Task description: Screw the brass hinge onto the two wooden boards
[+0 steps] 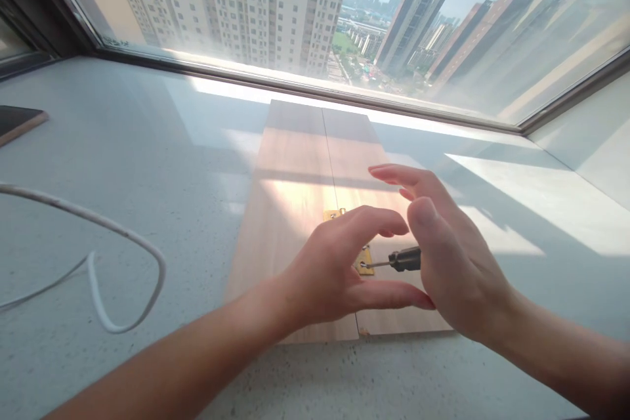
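Note:
A screwdriver [405, 259] with a dark handle and thin metal shaft is tilted, its tip at a screw on a brass hinge [365, 269]. My right hand [450, 262] is at the handle's far end, which disappears behind the palm; its thumb and forefinger are stretched forward and the lower fingers are hidden. Around the shaft and handle, my left hand [335, 262] curves with thumb and forefinger apart, not closed on the tool. The hinge lies across the seam of two pale wooden boards [295, 157], partly covered by my left hand.
The boards lie on a white speckled sill [187, 210] below a large window. On the left a white cable [160, 269] loops over the surface. A dark flat object [22, 121] rests at the far left edge. Another brass piece [364, 332] shows at the boards' near edge.

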`<state>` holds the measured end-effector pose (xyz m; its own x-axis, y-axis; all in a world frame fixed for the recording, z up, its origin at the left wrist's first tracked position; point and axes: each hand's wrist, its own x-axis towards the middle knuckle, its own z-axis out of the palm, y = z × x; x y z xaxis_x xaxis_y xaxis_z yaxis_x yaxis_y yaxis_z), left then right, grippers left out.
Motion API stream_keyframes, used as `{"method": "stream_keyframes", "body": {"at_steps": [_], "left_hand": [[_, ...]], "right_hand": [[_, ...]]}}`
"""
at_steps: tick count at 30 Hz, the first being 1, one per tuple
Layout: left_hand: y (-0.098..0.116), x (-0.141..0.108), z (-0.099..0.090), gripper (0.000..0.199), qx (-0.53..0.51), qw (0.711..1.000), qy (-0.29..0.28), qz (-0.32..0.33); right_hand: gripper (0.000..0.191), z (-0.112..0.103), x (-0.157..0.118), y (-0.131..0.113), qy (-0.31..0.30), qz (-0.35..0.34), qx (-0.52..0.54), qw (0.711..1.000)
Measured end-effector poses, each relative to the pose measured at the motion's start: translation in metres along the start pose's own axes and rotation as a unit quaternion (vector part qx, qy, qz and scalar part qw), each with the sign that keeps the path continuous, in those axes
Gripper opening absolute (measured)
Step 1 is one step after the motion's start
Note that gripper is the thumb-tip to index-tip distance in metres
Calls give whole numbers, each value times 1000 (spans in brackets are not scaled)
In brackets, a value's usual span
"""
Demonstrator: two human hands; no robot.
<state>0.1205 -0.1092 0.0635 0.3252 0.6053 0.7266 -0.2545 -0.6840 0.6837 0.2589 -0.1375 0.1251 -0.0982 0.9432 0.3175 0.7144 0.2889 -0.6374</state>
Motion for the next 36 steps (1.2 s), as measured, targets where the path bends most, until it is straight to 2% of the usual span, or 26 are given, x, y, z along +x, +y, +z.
{"method": "stream_keyframes", "body": {"at_steps": [2,4,7,10,13,15,17,19,22,25,28,30,33,36], "left_hand": [[-3,3,12,35,-39,999,-12,3],[-7,5,16,27,-48,998,-39,4],[-7,7,12,24,-18,996,-93,-5],[3,6,7,23,43,992,-115,-33],[19,0,14,20,61,989,-49,-123],[28,-5,25,19,40,979,4,-201],[32,-10,38,17,14,967,33,-251],[31,-12,50,5,-16,966,55,-251],[23,-12,60,21,-49,966,92,-237],[16,-11,63,35,-72,965,105,-228],[12,-12,66,48,-92,977,46,-187],[8,-11,67,50,-124,975,18,-186],[3,-8,64,44,-183,953,80,-227],[3,-4,60,41,-145,958,133,-210]], "right_hand": [[49,2,-6,6,26,9,75,997],[51,5,-10,11,38,20,145,988],[57,7,-12,15,56,22,221,974],[58,4,-5,20,116,21,284,952],[51,-4,8,42,195,46,327,923],[44,-9,14,66,231,95,340,907],[43,-11,17,93,250,146,359,887],[37,-11,14,118,262,192,359,875],[37,-10,8,145,270,246,352,862],[39,-10,4,154,265,267,367,851],[38,-11,5,152,260,252,374,854],[40,-11,5,150,250,231,374,863],[42,-9,2,150,229,203,364,880],[43,-7,-3,151,217,183,354,891]]}}
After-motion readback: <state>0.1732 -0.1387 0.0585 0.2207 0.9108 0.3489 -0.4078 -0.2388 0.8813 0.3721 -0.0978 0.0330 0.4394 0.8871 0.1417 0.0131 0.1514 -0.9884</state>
